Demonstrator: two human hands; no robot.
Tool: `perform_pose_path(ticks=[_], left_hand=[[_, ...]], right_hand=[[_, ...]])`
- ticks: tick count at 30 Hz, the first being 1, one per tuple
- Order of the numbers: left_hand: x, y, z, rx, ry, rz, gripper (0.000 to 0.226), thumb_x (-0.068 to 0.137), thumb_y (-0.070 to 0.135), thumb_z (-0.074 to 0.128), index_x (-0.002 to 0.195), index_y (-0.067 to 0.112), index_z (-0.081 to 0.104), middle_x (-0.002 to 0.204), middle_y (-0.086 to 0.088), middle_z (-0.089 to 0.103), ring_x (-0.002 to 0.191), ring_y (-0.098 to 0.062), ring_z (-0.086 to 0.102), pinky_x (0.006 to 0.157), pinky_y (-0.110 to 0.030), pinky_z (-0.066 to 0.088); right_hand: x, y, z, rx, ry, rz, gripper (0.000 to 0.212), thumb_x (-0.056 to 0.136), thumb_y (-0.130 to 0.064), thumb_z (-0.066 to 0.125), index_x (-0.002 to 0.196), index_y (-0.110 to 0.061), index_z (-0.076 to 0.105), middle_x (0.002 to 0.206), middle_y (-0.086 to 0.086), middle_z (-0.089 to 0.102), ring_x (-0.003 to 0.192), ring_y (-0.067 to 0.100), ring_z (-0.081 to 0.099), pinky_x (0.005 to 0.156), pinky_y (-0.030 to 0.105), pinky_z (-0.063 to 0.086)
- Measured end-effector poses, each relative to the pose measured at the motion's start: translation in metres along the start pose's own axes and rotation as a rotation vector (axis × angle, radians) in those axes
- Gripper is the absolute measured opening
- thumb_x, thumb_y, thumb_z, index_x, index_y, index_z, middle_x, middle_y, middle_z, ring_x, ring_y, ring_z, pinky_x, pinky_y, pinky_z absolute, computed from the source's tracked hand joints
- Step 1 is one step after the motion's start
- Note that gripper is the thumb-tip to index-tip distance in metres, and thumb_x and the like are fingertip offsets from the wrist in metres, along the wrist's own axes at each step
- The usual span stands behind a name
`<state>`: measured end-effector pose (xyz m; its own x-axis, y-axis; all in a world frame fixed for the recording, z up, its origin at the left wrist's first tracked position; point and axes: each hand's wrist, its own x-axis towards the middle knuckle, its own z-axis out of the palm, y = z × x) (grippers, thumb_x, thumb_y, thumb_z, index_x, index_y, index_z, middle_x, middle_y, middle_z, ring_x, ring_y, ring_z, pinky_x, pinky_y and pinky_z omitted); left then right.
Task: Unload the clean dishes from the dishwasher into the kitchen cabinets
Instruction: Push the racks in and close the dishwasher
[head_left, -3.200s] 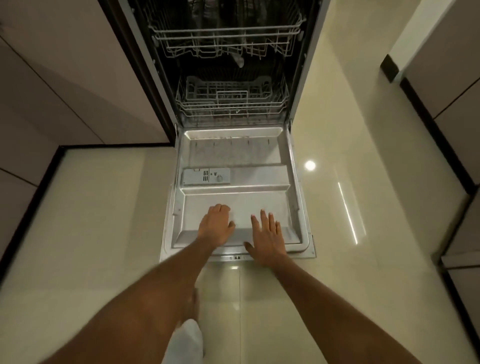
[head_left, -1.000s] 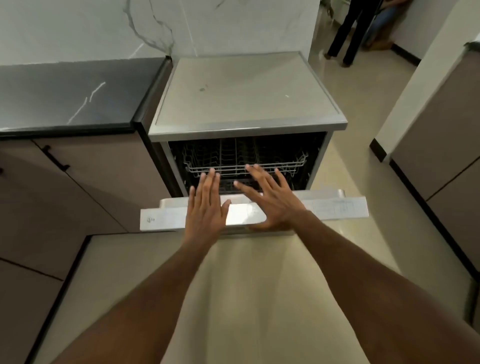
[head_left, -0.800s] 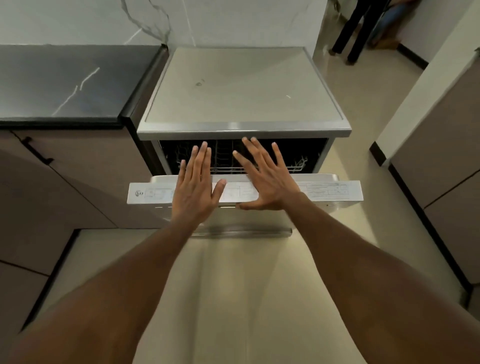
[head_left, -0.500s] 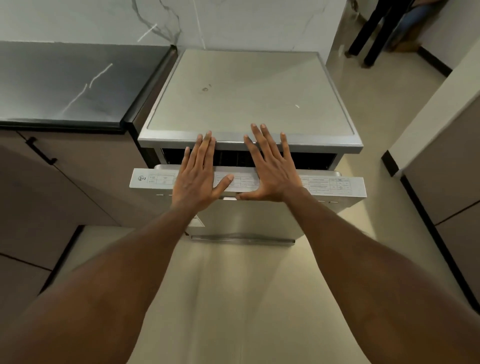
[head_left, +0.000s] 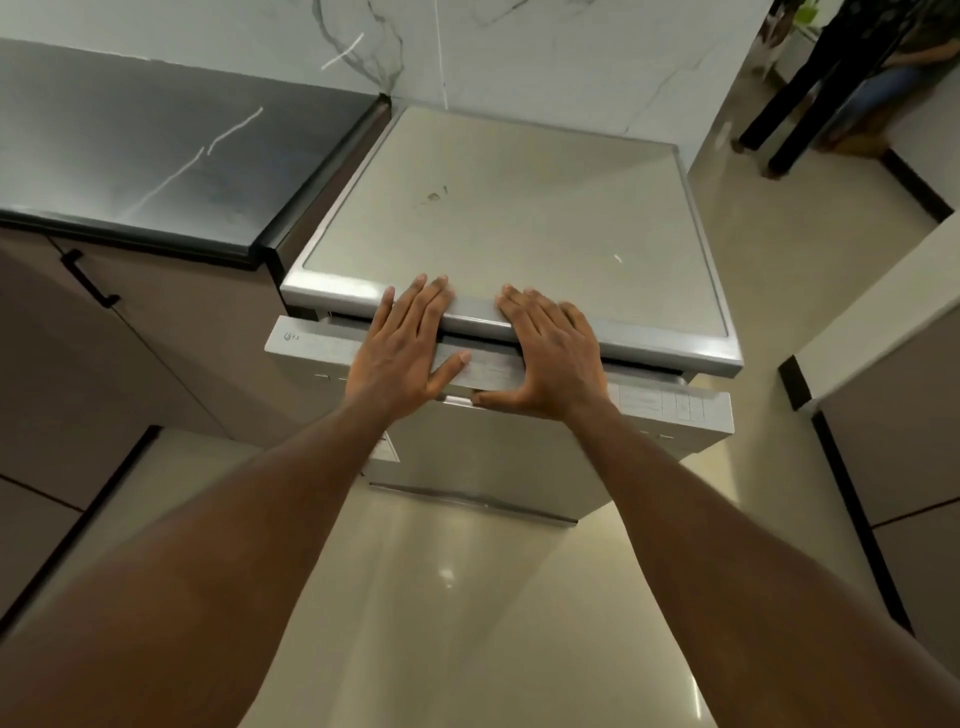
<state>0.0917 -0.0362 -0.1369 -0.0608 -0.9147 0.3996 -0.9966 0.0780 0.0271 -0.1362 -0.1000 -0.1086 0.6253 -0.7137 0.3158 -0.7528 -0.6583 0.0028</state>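
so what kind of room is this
Most likely a home kitchen. A dishwasher stands beside a dark stone counter with cupboards under it, against a marble wall. Both hands, left and right, lie flat on its almost shut door.

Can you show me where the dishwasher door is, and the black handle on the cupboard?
dishwasher door (head_left: 322, 348): head view, left end of its top edge.
black handle (head_left: 91, 278): head view, middle of the bar.
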Motion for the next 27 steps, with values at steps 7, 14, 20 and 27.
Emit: perform_pose_path(ticks=[7, 14, 20, 27], left_hand=[[0.013, -0.002, 0.002, -0.065, 0.033, -0.016, 0.074, 0.103, 0.065, 0.04, 0.158, 0.017, 0.031, 0.167, -0.001, 0.03, 0.156, -0.02, 0.024, 0.126, -0.044, 0.023], [0.011, -0.012, -0.002, -0.083, -0.054, 0.038, 0.087, 0.099, 0.071, 0.042, 0.164, 0.019, 0.019, 0.172, 0.002, 0.017, 0.16, -0.017, 0.01, 0.128, -0.043, 0.016], [0.014, -0.009, 0.005, -0.06, -0.005, -0.001, 0.072, 0.103, 0.051, 0.054, 0.162, 0.019, 0.027, 0.17, 0.003, 0.024, 0.158, -0.019, 0.019, 0.126, -0.041, 0.022], [0.016, -0.009, 0.008, -0.081, 0.069, -0.003, 0.069, 0.098, 0.049, 0.061, 0.156, 0.016, 0.041, 0.165, 0.002, 0.036, 0.154, -0.021, 0.03, 0.124, -0.039, 0.026]], right_hand=[[0.015, 0.011, -0.001, 0.031, 0.013, -0.059, 0.119, 0.068, -0.099, 0.051, 0.16, -0.026, 0.035, 0.168, -0.006, 0.032, 0.153, 0.02, 0.035, 0.121, 0.044, 0.035], [0.019, 0.013, 0.004, 0.037, 0.02, -0.041, 0.097, 0.082, -0.09, 0.049, 0.161, -0.035, 0.034, 0.168, -0.013, 0.031, 0.154, 0.015, 0.033, 0.118, 0.04, 0.039], [0.02, 0.006, 0.014, 0.046, 0.12, 0.038, 0.076, 0.09, -0.067, 0.063, 0.157, -0.038, 0.042, 0.163, -0.016, 0.04, 0.149, 0.013, 0.041, 0.112, 0.036, 0.044], [0.02, 0.005, 0.012, 0.053, 0.073, 0.083, 0.078, 0.089, -0.064, 0.067, 0.158, -0.039, 0.04, 0.163, -0.016, 0.039, 0.15, 0.012, 0.039, 0.114, 0.036, 0.043]])
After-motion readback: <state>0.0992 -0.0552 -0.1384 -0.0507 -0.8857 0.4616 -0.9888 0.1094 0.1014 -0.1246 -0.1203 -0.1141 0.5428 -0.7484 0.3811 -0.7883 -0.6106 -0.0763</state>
